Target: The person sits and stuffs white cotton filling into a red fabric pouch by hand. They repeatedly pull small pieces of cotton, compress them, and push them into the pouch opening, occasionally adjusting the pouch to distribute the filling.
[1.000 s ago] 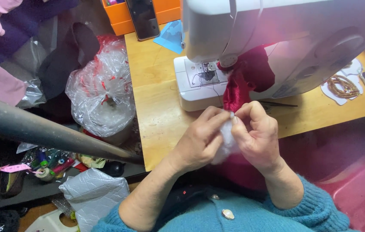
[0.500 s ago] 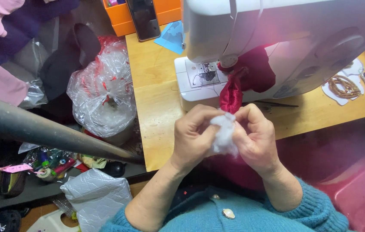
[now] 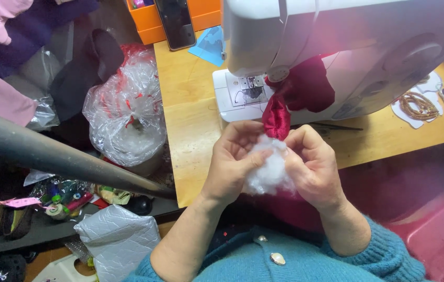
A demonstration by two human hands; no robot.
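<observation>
both hands are meeting just in front of the chest: the left hand and the right hand are pinching a tuft of white stuffing between their fingertips, closed on it from either side. a narrow dark red satin piece is rising straight away from that grip, its long axis running up to the white sewing machine. beneath is lying a wooden table; left of it, a clear plastic bag of stuffing.

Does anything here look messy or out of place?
Nothing looks damaged or spilled. The left hand and right hand pinch white stuffing against red fabric before the sewing machine; clutter crowds the floor beside the table.
</observation>
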